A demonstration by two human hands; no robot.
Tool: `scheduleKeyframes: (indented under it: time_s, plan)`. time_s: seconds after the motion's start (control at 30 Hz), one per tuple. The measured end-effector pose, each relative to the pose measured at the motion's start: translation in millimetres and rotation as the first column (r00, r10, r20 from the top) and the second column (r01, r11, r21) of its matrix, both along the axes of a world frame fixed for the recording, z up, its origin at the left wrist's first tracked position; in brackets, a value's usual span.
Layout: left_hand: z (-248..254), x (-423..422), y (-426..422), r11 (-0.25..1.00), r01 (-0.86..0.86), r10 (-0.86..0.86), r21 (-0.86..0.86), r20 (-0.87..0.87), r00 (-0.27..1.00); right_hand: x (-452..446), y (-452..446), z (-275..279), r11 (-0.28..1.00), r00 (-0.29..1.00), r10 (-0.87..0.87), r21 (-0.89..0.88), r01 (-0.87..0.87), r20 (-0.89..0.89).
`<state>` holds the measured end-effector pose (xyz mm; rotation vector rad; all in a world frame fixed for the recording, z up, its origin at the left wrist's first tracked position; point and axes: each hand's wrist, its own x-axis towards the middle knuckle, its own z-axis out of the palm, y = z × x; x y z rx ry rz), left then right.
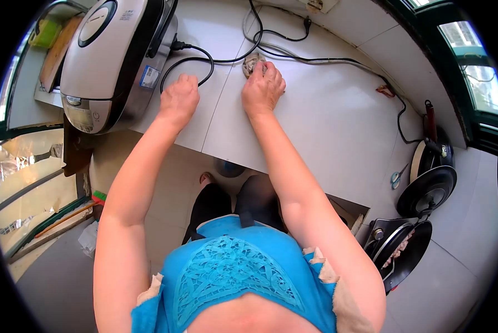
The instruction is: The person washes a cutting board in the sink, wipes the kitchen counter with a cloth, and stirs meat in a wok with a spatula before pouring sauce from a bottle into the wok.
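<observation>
My left hand (179, 101) is closed beside the rice cooker (107, 53), with a loop of black power cord (212, 65) running into its fingers. The cord's plug end sits in the side of the cooker. My right hand (264, 89) presses a crumpled, patterned cloth (253, 62) against the white tiled counter (315, 116). Its fingers are bent over the cloth and hide part of it. Just above the cloth, the cord runs on towards the wall.
Near the wall, a black plug (307, 23) lies with its lead. Another cable (365, 64) follows the wall to the right. Scissors (396, 177), a black lid (428, 191) and a pan with food (410, 255) are at the right. A cutting board (60, 53) stands far left.
</observation>
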<state>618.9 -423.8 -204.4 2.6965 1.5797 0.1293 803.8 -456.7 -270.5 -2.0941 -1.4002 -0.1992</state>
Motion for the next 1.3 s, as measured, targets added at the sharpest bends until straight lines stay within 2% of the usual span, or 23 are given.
scheduleKeyframes:
  time_s: [0.1,0.23,0.3,0.43,0.5,0.63,0.73,0.8,0.87,0.93,1.03,1.07,1.13,1.2,1.23,1.27,1.3]
  plan:
    - [33.2,2.0,9.7,0.989,0.006,-0.021,0.148,0.104,0.994,-21.9,26.5,3.3,0.999,0.997,0.05,-0.008,-0.051,-0.058]
    - [59.3,-1.7,26.1,0.981,0.052,-0.074,0.188,0.109,0.991,-53.6,18.3,10.8,0.915,0.913,0.403,0.013,-0.403,-0.063]
    - [58.2,-3.2,33.0,0.979,0.036,-0.059,0.199,0.108,0.992,-70.8,12.8,13.3,0.815,0.812,0.579,0.013,-0.579,-0.071]
    - [57.2,-2.9,34.2,0.974,0.05,-0.067,0.221,0.07,0.995,-96.4,1.5,24.0,0.481,0.473,0.851,-0.022,-0.876,-0.229]
    - [56.1,0.1,29.5,0.986,0.006,-0.009,0.167,0.018,1.0,-114.2,-5.1,23.7,0.399,0.4,0.895,-0.047,-0.916,-0.199]
    - [65.2,4.4,13.9,0.988,-0.003,-0.015,0.154,0.117,0.993,-125.5,-19.2,15.8,0.243,0.233,0.948,0.02,-0.97,-0.215]
    - [69.3,-7.1,-5.8,0.994,0.031,-0.055,0.108,0.221,0.974,-94.6,-49.4,11.3,0.132,0.11,0.95,0.058,-0.99,-0.292]
    - [69.7,-23.6,-24.3,0.992,0.065,-0.096,0.111,0.301,0.949,-51.6,-90.9,18.1,0.163,0.13,0.934,0.072,-0.984,-0.333]
    - [75.3,-43.8,-50.4,0.997,0.069,-0.073,0.024,0.432,0.899,-11.3,-133.5,29.9,0.302,0.28,0.89,0.006,-0.953,-0.359]
    - [73.4,-70.0,-85.6,0.995,0.061,-0.008,-0.085,0.524,0.852,9.7,-161.0,39.2,0.452,0.424,0.822,-0.016,-0.892,-0.38]
    - [57.6,-116.5,-133.7,0.975,0.019,0.113,-0.22,0.57,0.814,23.0,-170.0,30.5,0.771,0.559,0.572,0.162,-0.616,-0.6]
    - [51.5,-132.2,-150.3,0.957,-0.018,0.186,-0.29,0.565,0.804,17.0,-164.6,33.0,0.839,0.496,0.496,0.248,-0.484,-0.713]
    - [37.9,-162.3,-181.9,0.915,-0.079,0.306,-0.396,0.552,0.776,1.1,-139.8,41.6,0.93,0.286,0.365,0.329,-0.165,-0.886]
    - [25.5,-191.1,-206.5,0.877,-0.125,0.392,-0.463,0.541,0.744,-31.9,-95.2,58.4,0.863,0.379,0.506,0.448,-0.235,-0.775]
    - [22.5,-204.4,-216.7,0.864,-0.136,0.411,-0.485,0.524,0.746,-53.2,-70.3,67.6,0.867,0.485,0.498,0.416,-0.275,-0.719]
    - [20.0,-216.9,-225.8,0.849,-0.144,0.429,-0.508,0.506,0.748,-70.3,-39.3,64.4,0.814,0.593,0.575,0.463,-0.35,-0.563]
    - [18.7,-228.1,-234.4,0.836,-0.153,0.446,-0.527,0.489,0.75,-86.7,-10.5,56.1,0.799,0.738,0.57,0.45,-0.398,-0.36]
